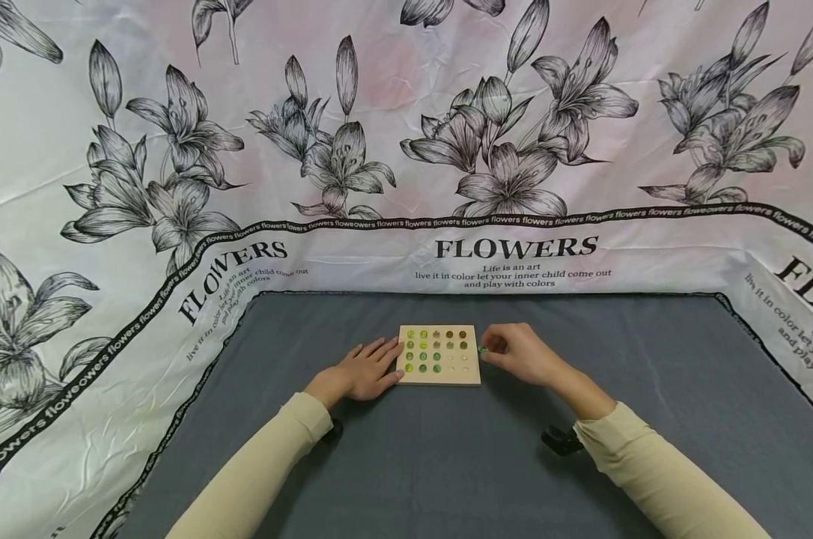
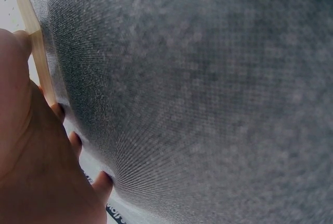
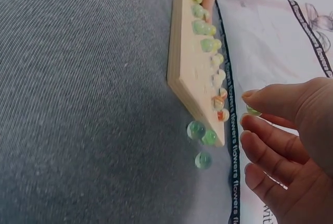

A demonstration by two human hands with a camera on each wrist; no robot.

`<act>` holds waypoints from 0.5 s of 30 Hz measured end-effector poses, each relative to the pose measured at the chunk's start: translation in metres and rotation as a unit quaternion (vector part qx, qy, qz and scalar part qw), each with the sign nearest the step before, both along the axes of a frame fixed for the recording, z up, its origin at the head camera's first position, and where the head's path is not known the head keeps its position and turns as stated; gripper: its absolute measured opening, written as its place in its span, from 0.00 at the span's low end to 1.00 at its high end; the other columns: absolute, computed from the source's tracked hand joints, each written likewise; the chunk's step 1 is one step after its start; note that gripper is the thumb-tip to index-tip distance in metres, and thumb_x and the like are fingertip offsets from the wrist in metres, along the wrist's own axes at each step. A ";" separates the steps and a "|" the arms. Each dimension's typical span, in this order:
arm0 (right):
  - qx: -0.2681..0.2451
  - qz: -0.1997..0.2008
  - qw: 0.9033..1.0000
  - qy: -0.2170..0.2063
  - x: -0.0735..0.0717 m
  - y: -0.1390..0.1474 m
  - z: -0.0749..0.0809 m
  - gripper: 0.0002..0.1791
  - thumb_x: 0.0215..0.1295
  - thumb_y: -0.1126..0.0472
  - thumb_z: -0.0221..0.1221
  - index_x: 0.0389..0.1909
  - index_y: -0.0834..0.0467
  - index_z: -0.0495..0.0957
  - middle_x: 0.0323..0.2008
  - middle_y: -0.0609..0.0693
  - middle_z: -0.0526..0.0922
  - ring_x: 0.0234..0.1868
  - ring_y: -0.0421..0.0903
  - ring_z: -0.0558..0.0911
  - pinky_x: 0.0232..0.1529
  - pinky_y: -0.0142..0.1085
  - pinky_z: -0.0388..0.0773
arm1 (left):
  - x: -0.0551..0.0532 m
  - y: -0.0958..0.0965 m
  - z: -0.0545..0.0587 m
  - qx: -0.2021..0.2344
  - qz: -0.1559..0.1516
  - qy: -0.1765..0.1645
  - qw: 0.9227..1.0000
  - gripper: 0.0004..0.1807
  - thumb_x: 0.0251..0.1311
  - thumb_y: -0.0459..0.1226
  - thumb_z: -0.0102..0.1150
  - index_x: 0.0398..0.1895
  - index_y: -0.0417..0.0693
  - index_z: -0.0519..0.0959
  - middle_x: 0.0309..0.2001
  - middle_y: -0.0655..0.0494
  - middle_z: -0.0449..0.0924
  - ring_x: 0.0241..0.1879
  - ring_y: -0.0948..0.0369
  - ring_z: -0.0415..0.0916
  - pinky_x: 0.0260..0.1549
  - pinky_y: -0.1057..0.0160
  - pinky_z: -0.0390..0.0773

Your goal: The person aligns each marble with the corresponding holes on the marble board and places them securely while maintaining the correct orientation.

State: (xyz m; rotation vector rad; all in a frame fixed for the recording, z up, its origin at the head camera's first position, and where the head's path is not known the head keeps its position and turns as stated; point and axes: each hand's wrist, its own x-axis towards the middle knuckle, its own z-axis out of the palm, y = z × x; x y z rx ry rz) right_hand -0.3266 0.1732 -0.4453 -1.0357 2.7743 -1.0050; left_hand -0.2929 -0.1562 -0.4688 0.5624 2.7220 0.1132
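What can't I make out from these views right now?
Held marble: right wrist view, mostly covered by the right hand, so its full pattern is hidden.
Wooden board: left wrist view, mostly cut off by the left edge or covered by the left hand.
Seated marbles: head view, too small to read inner patterns.
Loose marbles: head view, largely hidden by the right hand.

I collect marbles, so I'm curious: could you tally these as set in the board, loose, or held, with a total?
Marbles set in the board: 16
Loose marbles on the grey cloth beside it: 3
Pinched marble in the right hand: 1
Total: 20
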 end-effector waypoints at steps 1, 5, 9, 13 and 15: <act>-0.001 -0.001 1.000 0.001 0.000 -0.001 0.000 0.06 0.65 0.67 0.69 0.40 0.63 0.83 0.33 0.47 0.83 0.34 0.42 0.81 0.37 0.40 0.80 | -0.001 0.000 -0.002 -0.001 0.001 0.001 1.000 0.36 0.81 0.58 0.30 0.85 0.57 0.43 0.84 0.58 0.37 0.82 0.54 0.36 0.77 0.42 0.41; -0.002 -0.001 1.000 0.002 -0.001 -0.006 0.000 0.06 0.64 0.67 0.69 0.40 0.62 0.83 0.33 0.48 0.84 0.34 0.43 0.81 0.37 0.41 0.80 | -0.003 0.000 -0.006 -0.003 0.006 0.003 1.000 0.36 0.81 0.59 0.30 0.85 0.59 0.43 0.84 0.60 0.37 0.82 0.55 0.35 0.78 0.43 0.41; -0.006 0.001 1.000 0.005 -0.001 -0.009 0.000 0.07 0.64 0.68 0.69 0.41 0.63 0.83 0.33 0.48 0.84 0.34 0.43 0.81 0.38 0.41 0.80 | -0.001 0.001 -0.001 -0.004 0.003 -0.002 1.000 0.36 0.81 0.58 0.30 0.85 0.57 0.43 0.84 0.58 0.38 0.82 0.54 0.36 0.78 0.42 0.42; -0.012 0.005 1.000 0.008 0.000 -0.012 0.001 0.07 0.64 0.68 0.69 0.41 0.64 0.84 0.33 0.48 0.84 0.34 0.43 0.81 0.38 0.41 0.80 | 0.000 0.002 0.001 -0.004 0.003 0.000 1.000 0.36 0.81 0.58 0.31 0.85 0.57 0.44 0.84 0.58 0.39 0.82 0.54 0.38 0.77 0.43 0.43; -0.017 0.008 1.000 0.011 0.000 -0.013 0.001 0.07 0.64 0.69 0.69 0.41 0.64 0.83 0.33 0.48 0.84 0.34 0.43 0.81 0.37 0.40 0.80 | -0.002 0.001 -0.001 -0.005 0.005 0.001 1.000 0.36 0.81 0.59 0.30 0.85 0.58 0.43 0.84 0.59 0.38 0.82 0.55 0.37 0.78 0.43 0.42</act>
